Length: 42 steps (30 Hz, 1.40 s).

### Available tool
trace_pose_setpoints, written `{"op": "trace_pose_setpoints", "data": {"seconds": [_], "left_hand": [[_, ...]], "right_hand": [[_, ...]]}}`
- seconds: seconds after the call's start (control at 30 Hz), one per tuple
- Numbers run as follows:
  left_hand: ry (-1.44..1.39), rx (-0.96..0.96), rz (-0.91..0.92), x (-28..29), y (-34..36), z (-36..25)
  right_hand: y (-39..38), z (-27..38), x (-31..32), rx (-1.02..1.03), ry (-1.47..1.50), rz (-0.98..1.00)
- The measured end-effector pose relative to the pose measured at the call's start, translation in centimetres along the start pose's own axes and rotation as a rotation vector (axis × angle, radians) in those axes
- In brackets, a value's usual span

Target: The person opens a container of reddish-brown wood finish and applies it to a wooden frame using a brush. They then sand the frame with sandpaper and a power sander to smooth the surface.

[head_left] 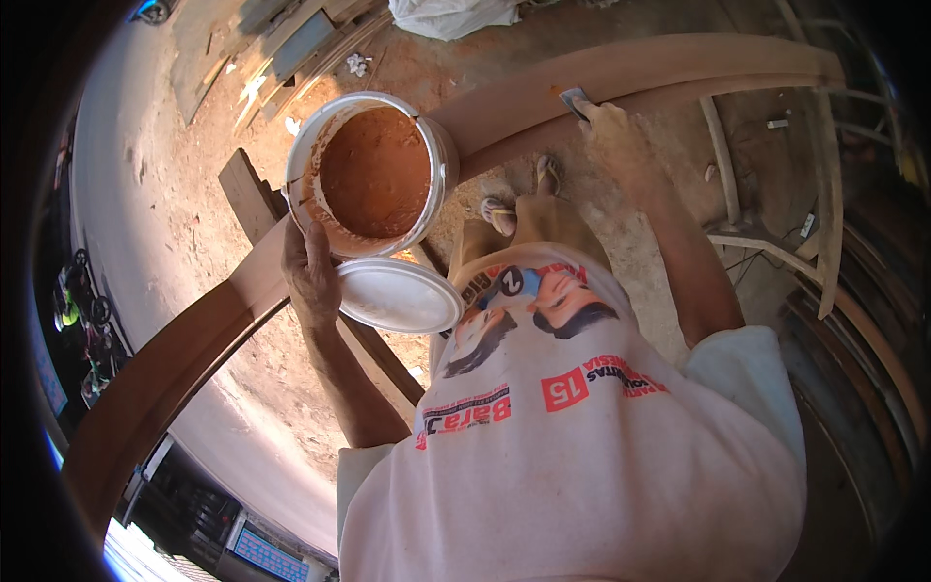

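My left hand (312,274) grips the near left edge of a white plastic bucket (441,160), its fingers at the rim. Orange-brown paste (376,175) fills much of the bucket and smears its inner wall. A round white lid (400,295) sits just below the bucket, beside my left wrist; what supports it is hidden. In my right hand (618,144) is a small flat putty knife (574,100), its blade over a long brown wooden board (669,70). A small orange spot shows on the wood just left of the blade.
The board continues past the bucket to the lower left. Wooden supports (247,194) stand beneath it. Scrap planks (301,48) and a white sack (454,15) lie on the dirt ground at the far side. Curved wooden frames (829,213) stand at the right; my sandalled feet (524,199) are below.
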<state>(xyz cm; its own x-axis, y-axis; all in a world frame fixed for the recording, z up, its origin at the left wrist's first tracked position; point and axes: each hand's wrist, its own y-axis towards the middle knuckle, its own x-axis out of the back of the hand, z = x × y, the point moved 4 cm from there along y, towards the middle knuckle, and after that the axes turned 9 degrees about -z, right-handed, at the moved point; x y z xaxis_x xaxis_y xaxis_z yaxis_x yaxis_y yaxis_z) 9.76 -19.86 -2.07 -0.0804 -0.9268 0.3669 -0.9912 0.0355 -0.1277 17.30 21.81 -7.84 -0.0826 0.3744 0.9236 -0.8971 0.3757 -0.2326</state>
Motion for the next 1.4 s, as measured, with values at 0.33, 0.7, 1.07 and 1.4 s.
{"op": "trace_pose_setpoints", "data": {"seconds": [0.33,0.7,1.07,1.4], "left_hand": [[0.032,-0.076,-0.008,-0.2,-0.2,-0.4],[-0.046,-0.011,-0.016,0.4,-0.4,0.3],[0.038,-0.030,-0.031,0.5,-0.2,0.7],[-0.010,-0.016,-0.041,0.3,-0.4,1.0]], "right_hand": [[1.0,-1.8,-0.3,0.036,0.040,-0.009],[1.5,0.1,0.3,0.096,0.058,-0.047],[1.9,-1.8,0.2,0.056,0.079,0.004],[1.7,0.0,-0.3,0.130,0.119,-0.043]]}}
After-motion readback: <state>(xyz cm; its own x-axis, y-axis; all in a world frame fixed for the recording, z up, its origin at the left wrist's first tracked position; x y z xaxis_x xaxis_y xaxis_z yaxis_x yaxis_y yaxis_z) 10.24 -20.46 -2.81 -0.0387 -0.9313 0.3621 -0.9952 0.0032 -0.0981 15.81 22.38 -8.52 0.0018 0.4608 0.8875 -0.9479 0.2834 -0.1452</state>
